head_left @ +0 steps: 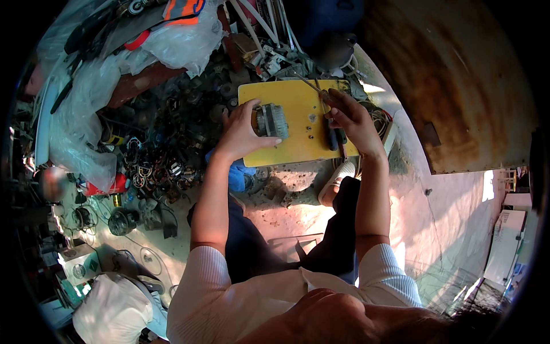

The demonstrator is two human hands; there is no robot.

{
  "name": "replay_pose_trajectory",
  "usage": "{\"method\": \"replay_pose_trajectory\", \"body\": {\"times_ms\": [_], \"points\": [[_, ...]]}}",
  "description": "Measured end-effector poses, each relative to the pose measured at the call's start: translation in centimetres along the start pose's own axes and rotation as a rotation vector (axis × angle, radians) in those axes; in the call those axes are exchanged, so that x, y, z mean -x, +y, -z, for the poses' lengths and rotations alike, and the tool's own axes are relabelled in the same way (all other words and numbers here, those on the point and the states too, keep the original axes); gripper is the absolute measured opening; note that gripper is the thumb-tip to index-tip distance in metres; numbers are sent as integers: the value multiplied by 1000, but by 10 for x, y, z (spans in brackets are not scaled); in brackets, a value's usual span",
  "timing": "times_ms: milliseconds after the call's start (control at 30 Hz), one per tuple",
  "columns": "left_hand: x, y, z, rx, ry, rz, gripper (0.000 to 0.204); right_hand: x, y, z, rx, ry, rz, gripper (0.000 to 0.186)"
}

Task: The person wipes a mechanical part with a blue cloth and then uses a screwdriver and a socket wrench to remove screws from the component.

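On a yellow board (pixel 298 152) in front of me sits a small grey motor (pixel 272 121) with a ribbed metal casing. My left hand (pixel 243 132) curves round its left side, fingers at the far edge and thumb along the near edge. In my right hand (pixel 352 117) is a screwdriver (pixel 311 85), pinched between thumb and fingers above the board's right part. Its thin shaft points away and to the left, off the motor. Below that hand lie dark-handled tools (pixel 333 139). A few small dark bits (pixel 310 137) rest near the board's middle.
Heaped motor parts and wires (pixel 166 155) cover the ground at left, beside clear plastic sheeting (pixel 86 126). A large rusty panel (pixel 458 86) stands at right. Another person (pixel 114 309) is at lower left. My sandalled foot (pixel 337 182) is just under the board's near edge.
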State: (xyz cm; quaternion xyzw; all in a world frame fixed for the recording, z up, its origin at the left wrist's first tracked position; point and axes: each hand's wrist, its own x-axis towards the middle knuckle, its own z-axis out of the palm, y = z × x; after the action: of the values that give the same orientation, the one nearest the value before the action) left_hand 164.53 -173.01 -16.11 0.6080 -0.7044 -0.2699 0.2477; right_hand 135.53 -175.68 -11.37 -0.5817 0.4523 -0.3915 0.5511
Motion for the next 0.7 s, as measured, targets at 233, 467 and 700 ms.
{"method": "replay_pose_trajectory", "body": {"times_ms": [233,467,700], "points": [[4,9,8,-56,-30,45,99,-9,14,7,-161,331,12,33],[5,15,10,-79,-6,9,95,-21,45,8,-552,436,6,27],[5,14,10,-102,-17,22,95,-26,53,-6,-452,403,-53,25]]}}
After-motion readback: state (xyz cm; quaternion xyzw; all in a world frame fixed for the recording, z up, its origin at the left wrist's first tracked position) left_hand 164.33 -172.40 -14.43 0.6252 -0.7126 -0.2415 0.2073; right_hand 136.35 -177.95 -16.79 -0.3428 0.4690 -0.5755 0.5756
